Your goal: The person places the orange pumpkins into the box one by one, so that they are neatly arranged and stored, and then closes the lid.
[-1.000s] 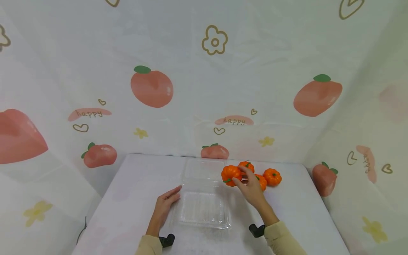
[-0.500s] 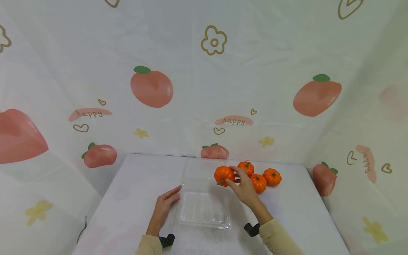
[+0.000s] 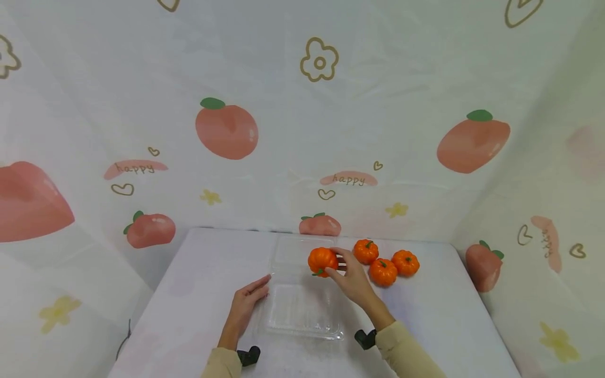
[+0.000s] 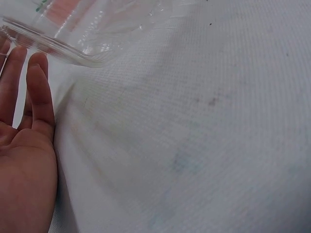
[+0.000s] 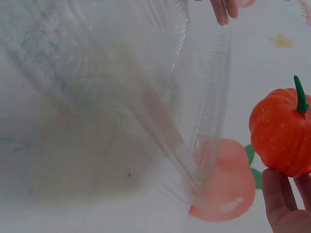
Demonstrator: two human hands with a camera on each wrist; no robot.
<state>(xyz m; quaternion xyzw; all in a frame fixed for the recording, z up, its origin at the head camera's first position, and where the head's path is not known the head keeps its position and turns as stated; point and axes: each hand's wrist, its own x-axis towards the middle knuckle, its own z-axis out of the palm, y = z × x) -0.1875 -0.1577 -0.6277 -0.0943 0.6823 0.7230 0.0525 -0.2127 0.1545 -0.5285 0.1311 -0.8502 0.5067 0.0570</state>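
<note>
My right hand [image 3: 352, 278] grips a small orange pumpkin [image 3: 323, 261] with a green stem, held over the hinge area of a clear plastic clamshell box [image 3: 302, 310]. In the right wrist view the pumpkin [image 5: 282, 131] sits at the fingertips, beside the box's clear wall [image 5: 214, 97]. The box lies unfolded, its lid [image 3: 295, 249] toward the back wall. Fingers straight, my left hand [image 3: 246, 304] touches the box's left edge. From the left wrist view, fingertips of that hand [image 4: 29, 126] are right at the clear rim [image 4: 53, 43].
Three more orange pumpkins stand grouped at the back right of the white table [image 3: 198, 273]: a rear one [image 3: 366, 251], a front one [image 3: 383, 272] and a right one [image 3: 405, 263]. A white printed cloth [image 3: 264, 189] hangs behind and at the sides.
My right hand has carried the pumpkin leftward, away from the other pumpkins and over the box. The left hand has stayed at the box's edge.
</note>
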